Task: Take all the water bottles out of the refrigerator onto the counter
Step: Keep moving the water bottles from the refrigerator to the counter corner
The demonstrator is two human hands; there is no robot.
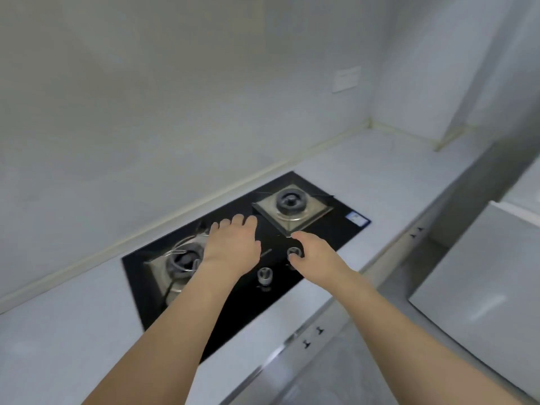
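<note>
Both my arms reach out over a pale grey counter (388, 182). My left hand (233, 244) hovers palm down over the black glass gas hob (327, 238), fingers loosely bent, holding nothing. My right hand (312, 255) is beside it above the hob's knobs, fingers loosely curled and empty. No water bottle is in view. A white appliance (482, 276) at the right edge may be the refrigerator; I cannot tell.
The hob has two burners (290, 203) (182, 260) and two metal knobs (264, 274) (293, 252). Grey walls meet in a corner at the back right, with a white socket plate (346, 78). Cabinet fronts with small dark handles (312, 337) run under the counter edge.
</note>
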